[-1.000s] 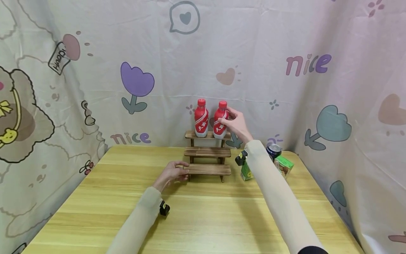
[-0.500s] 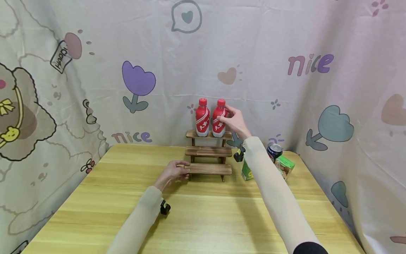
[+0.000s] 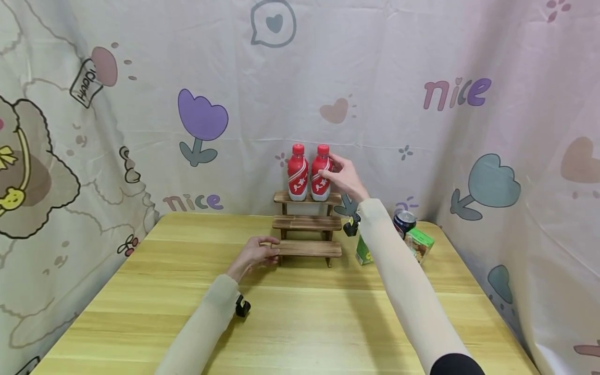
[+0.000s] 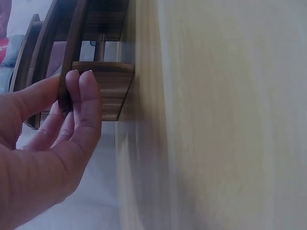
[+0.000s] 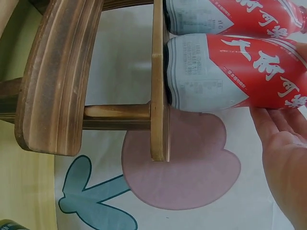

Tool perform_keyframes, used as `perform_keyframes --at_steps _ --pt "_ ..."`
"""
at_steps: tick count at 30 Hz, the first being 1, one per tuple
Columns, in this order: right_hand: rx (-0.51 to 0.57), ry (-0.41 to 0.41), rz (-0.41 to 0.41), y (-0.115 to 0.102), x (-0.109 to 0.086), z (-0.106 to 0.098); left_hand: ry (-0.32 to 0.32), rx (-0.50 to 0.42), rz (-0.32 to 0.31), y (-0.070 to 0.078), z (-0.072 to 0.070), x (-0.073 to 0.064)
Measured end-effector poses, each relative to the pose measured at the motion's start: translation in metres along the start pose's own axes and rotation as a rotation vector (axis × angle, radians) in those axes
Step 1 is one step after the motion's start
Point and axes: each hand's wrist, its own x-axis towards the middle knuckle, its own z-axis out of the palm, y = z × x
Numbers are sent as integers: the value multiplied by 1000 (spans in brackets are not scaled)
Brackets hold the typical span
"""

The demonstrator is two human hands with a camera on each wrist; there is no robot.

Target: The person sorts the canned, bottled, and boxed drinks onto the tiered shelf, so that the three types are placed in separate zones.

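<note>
A three-step wooden display stand (image 3: pixel 307 223) stands at the back of the table. On its top step are two red-and-white drink bottles, both upright and side by side: the left bottle (image 3: pixel 298 174) and the right bottle (image 3: pixel 321 179). My right hand (image 3: pixel 346 177) holds the right bottle from its right side; in the right wrist view that bottle's base (image 5: pixel 192 74) sits on the top board (image 5: pixel 159 86). With thumb and fingers my left hand (image 4: pixel 62 129) pinches the left end of the lowest step (image 4: pixel 72 57).
To the right of the stand, partly behind my right sleeve (image 3: pixel 398 271), are a dark drink can (image 3: pixel 404 221), a green box (image 3: pixel 419 244) and another green carton (image 3: pixel 363 252). A patterned curtain (image 3: pixel 262 104) hangs behind the wooden table (image 3: pixel 304 323).
My right hand has brought the right bottle left and onto the top step, closer to the left bottle. The left hand has stayed at the lowest step.
</note>
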Motion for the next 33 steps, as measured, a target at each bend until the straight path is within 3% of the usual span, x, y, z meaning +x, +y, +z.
perform_keyframes --at_steps 11,24,33 --pt "-4 11 -11 3 0 2 -1 14 7 -1 -1 1" --pt "-11 -26 34 -31 -18 1 0 12 9 -1 -1 1" --pt "7 -9 38 -12 -7 1 -3 16 9 -1 -1 2"
